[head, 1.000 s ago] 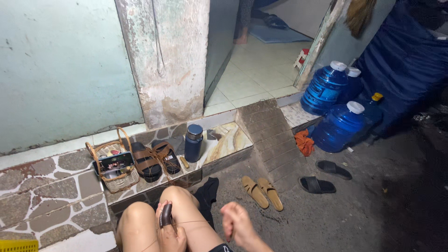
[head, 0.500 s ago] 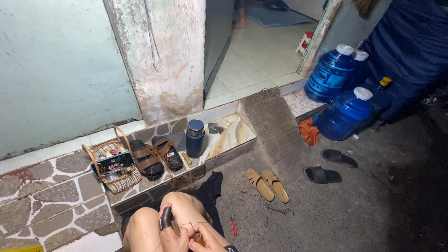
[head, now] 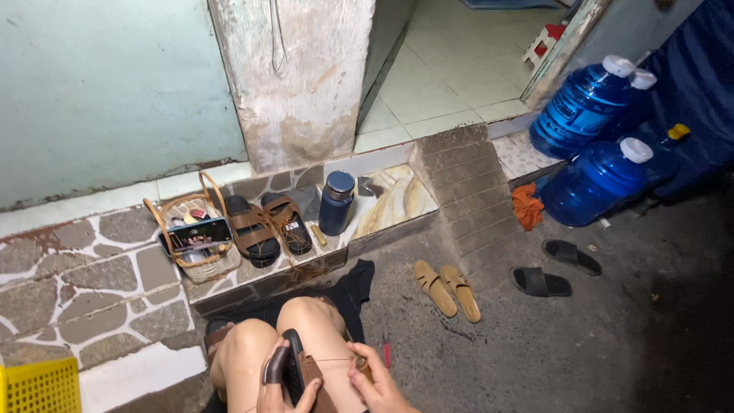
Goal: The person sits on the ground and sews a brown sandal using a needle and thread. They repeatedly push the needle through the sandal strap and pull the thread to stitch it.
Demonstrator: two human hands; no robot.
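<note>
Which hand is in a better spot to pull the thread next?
Probably the right hand. It pinches the thin thread that runs from the dark sandal piece on the knees. The left hand is wrapped around that piece, steadying it, so it is not free to pull.

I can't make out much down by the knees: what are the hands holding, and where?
The left hand grips a dark sandal by its edge, upright on the knees. The right hand pinches a thin thread at its end.

Screen and labels by the step

A lit phone lies across the basket on the ledge, its screen showing colours. Two blue jugs at the right carry pale blue labels, partly blurred.
</note>
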